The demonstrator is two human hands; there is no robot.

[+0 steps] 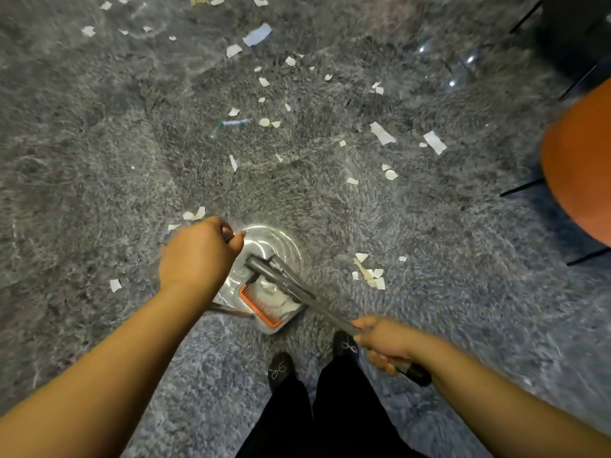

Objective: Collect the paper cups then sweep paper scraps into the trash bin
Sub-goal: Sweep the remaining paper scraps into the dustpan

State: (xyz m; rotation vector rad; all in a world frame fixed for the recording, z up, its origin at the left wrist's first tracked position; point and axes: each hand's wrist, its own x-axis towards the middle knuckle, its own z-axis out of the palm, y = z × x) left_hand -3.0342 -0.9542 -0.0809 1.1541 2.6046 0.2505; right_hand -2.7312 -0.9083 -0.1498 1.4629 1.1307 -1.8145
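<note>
White paper scraps (382, 133) lie scattered over the grey carpet, with a small cluster (369, 274) to the right of the dustpan. My left hand (198, 256) grips a dark-tipped handle end (227, 233) above a shiny clear round container or bag (281, 241). My right hand (385, 347) grips a long grey handle (297, 287) with a black end, which runs up-left to the middle of the view. Below it sits a grey dustpan (276, 327) with orange comb teeth, holding white paper. No paper cup shows clearly.
An orange chair seat (582, 166) with black legs stands at the right edge. Shiny clear plastic (463, 67) lies at the top right by dark furniture. My two black shoes (281, 368) stand just below the dustpan. A blue-white paper piece (257, 35) lies far ahead.
</note>
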